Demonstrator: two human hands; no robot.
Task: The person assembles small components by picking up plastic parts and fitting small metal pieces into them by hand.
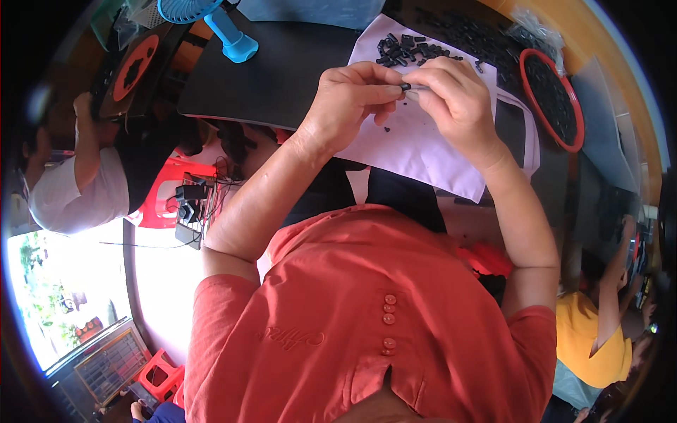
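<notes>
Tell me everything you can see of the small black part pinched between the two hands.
The small black part is tiny, dark and looks like plastic; its shape is too small to tell. The left hand and right hand pinch it between fingertips, lifted above the white sheet, near the pile of black pieces.

clear bags: a couple of crinkly see-through plastic bags [536,32] at the far right end of the table, just behind the round red tray [572,92] of small black parts
more plastic: another clear bag-ish wrapper [137,14] at the far left corner, next to the blue fan [211,21], too blurry to say much
labels: can't spot any
signs: none I can see
screens: none in view either
</notes>
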